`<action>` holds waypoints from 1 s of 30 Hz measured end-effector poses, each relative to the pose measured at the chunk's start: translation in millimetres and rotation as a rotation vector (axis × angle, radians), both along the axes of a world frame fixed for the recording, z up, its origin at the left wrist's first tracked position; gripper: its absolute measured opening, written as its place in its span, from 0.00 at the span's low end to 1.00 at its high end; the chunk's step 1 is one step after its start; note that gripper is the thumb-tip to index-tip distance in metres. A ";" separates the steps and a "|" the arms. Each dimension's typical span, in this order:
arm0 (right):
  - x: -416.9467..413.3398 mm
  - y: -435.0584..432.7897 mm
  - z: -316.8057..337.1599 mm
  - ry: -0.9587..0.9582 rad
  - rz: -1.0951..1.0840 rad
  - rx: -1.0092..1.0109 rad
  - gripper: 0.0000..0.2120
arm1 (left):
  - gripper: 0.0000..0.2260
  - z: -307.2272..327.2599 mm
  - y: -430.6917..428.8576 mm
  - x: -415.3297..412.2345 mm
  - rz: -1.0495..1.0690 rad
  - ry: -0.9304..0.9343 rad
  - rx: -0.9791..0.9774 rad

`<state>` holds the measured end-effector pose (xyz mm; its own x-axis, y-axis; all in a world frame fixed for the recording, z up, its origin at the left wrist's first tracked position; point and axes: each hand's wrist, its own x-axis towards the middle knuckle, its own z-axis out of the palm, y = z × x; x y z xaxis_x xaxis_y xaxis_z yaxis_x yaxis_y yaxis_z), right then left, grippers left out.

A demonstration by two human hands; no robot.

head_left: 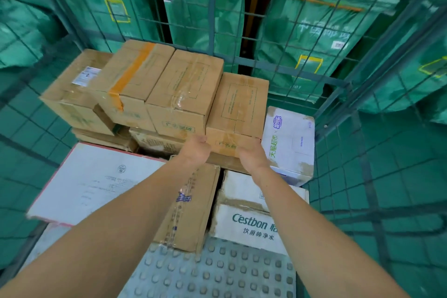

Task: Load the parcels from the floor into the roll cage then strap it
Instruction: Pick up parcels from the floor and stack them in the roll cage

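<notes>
Head view. Both my arms reach straight forward into the cage (pixel 212 19). My left hand (pixel 194 150) curls its fingers on the near left corner of the box (pixel 238 106), which sits rightmost in the top row. My right hand (pixel 251 155) cups its near face; I cannot tell how those fingers lie.

Bare forearms run to the frame's edge — left hand (pixel 194 150) and right hand (pixel 251 156) likewise bare.
</notes>
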<state>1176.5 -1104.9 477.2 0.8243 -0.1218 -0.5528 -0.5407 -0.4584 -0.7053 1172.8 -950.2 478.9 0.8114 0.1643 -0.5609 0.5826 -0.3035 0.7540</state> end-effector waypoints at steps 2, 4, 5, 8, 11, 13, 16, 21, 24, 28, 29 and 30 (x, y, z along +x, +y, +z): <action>-25.3 13.5 25.2 -0.028 0.004 0.037 0.20 | 0.11 20.6 11.0 -29.2 0.048 -0.064 -0.008; -55.4 29.5 56.1 -0.021 0.031 0.071 0.20 | 0.13 44.3 25.8 -64.7 0.060 -0.071 0.008; -69.2 38.0 68.5 -0.020 0.044 0.094 0.23 | 0.14 56.8 32.6 -82.4 0.077 -0.067 0.001; -109.8 64.6 100.2 -0.026 0.101 0.120 0.28 | 0.13 77.6 60.3 -127.9 0.127 -0.104 0.030; -148.2 95.8 123.6 -0.029 0.139 0.140 0.30 | 0.11 91.9 89.2 -173.3 0.207 -0.143 0.008; -178.6 120.0 136.9 -0.056 0.176 0.153 0.29 | 0.09 105.9 111.7 -213.1 0.300 -0.171 0.005; -224.5 160.3 148.0 -0.101 0.280 0.130 0.25 | 0.15 111.8 149.2 -274.4 0.434 -0.169 -0.026; -304.8 235.8 156.6 -0.118 0.475 0.165 0.27 | 0.19 116.1 213.4 -383.1 0.642 -0.178 0.018; -357.8 280.6 156.2 -0.117 0.591 0.208 0.27 | 0.19 117.4 248.7 -452.5 0.766 -0.183 0.054; -433.3 336.4 155.6 -0.095 0.765 0.221 0.26 | 0.20 116.1 289.1 -548.1 0.978 -0.169 0.076; -452.3 349.8 154.1 -0.094 0.811 0.221 0.26 | 0.19 116.4 297.0 -572.7 1.029 -0.160 0.090; -471.8 361.3 154.9 -0.096 0.868 0.220 0.27 | 0.18 117.1 303.6 -596.7 1.080 -0.152 0.104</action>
